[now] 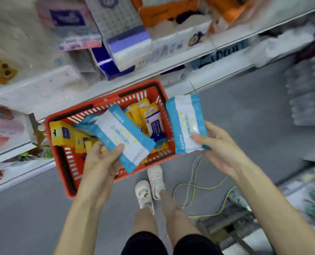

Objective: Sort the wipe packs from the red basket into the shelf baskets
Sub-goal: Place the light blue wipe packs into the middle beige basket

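Two blue-and-white wipe packs are out of the red basket (61, 116), one per hand. The left hand (101, 159) grips the left pack (123, 137) at its lower end, thumb on top; the pack hangs tilted over the basket's middle and hides much of what lies under it. The right hand (217, 144) pinches the right pack (186, 124) at its lower right edge, held just beside the basket's right rim, over the floor (245, 107). Print on both is too blurred to read.

The basket sits on the floor against the shelf (217, 74). Inside are yellow packs (143, 111), jumbled and partly covered, count unclear, and a yellow box (61, 133) leaning at the left wall.

On the shelf above are tissue packs (127, 43), smeared and cut off at the top. White shoes (145, 196) stand near the basket, with a yellow cord (195, 186) looped beside them.
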Motion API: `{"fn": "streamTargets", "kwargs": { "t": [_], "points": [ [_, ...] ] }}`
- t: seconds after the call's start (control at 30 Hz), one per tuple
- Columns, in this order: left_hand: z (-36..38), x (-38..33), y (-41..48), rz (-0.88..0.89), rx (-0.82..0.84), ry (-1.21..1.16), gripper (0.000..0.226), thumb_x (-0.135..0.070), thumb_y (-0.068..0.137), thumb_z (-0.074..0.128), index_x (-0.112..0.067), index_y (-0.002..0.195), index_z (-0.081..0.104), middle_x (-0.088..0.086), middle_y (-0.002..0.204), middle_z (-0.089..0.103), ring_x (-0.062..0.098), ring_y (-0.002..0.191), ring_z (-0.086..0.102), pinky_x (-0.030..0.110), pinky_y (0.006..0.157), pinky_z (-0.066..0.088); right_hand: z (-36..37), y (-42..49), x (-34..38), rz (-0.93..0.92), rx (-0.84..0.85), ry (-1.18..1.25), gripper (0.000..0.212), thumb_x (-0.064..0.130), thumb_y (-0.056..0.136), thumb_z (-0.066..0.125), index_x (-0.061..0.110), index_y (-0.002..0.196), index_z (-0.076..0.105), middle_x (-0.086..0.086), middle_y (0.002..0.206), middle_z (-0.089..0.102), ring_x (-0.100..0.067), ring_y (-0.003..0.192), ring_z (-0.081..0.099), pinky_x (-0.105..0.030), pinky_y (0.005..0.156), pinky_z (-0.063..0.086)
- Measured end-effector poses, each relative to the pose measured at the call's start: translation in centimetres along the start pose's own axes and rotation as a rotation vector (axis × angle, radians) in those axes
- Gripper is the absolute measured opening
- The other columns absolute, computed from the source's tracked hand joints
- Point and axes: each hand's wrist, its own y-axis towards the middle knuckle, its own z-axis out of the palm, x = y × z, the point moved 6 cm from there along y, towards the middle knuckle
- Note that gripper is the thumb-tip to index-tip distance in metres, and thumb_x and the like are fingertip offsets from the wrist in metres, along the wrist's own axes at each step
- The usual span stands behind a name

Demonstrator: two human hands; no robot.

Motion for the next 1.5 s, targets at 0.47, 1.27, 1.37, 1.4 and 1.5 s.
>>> {"fn": "streamTargets", "kwargs": {
  "t": [0.47,1.27,1.37,1.4,1.5],
  "points": [
    [13.4,-9.5,-12.6,0.205,0.254,0.261,0.018,-0.018,0.092,0.056,-0.015,0.109,0.063,-0.002,0.102,0.074,0.013,0.094,0.070,0.025,0.068,0.058,-3.4,-17.3,10.6,-0.293,-0.281,0.166,0.052,-0.011,0.074,0.064,0.013,0.119,0.052,-0.004,0.107,0.071,-0.023,0.093,0.071,-0.036,0.071,0.060],
    [60.9,-7.3,-3.2,0.158,0.203,0.152,0.025,-0.002,0.083,0.064,-0.015,0.104,0.065,0.003,0.098,0.075,0.014,0.086,0.072,0.023,0.067,0.058,-40.0,-8.6,42.1,-0.477,-0.477,0.244,0.024,0.003,0.089,0.058,0.015,0.111,0.060,-0.002,0.102,0.073,-0.019,0.087,0.071,-0.035,0.070,0.060],
    [66.8,-7.9,-1.4,0.157,0.220,0.126,0.029,0.000,0.083,0.064,-0.010,0.110,0.063,0.007,0.104,0.074,0.019,0.093,0.071,0.028,0.072,0.059,-43.9,-7.5,44.9,-0.487,-0.517,0.319,0.020,0.011,0.094,0.054,0.017,0.111,0.062,-0.003,0.103,0.073,-0.018,0.085,0.071,-0.033,0.067,0.060],
    [68.8,-8.1,-0.6,0.152,0.227,0.115,0.028,0.000,0.084,0.063,-0.009,0.110,0.063,0.008,0.104,0.073,0.021,0.094,0.071,0.029,0.073,0.059,-45.3,-7.0,45.8,-0.481,-0.537,0.344,0.018,0.012,0.094,0.053,0.018,0.108,0.063,-0.003,0.100,0.073,-0.018,0.083,0.071,-0.034,0.067,0.060],
    [75.1,-8.1,2.2,0.119,0.268,0.076,0.026,-0.004,0.087,0.062,-0.005,0.113,0.062,0.011,0.106,0.072,0.023,0.095,0.070,0.029,0.069,0.059,-49.4,-5.1,48.8,-0.466,-0.567,0.388,0.015,0.011,0.094,0.054,0.016,0.103,0.064,-0.003,0.093,0.075,-0.018,0.080,0.072,-0.033,0.062,0.060]
  ]
}}
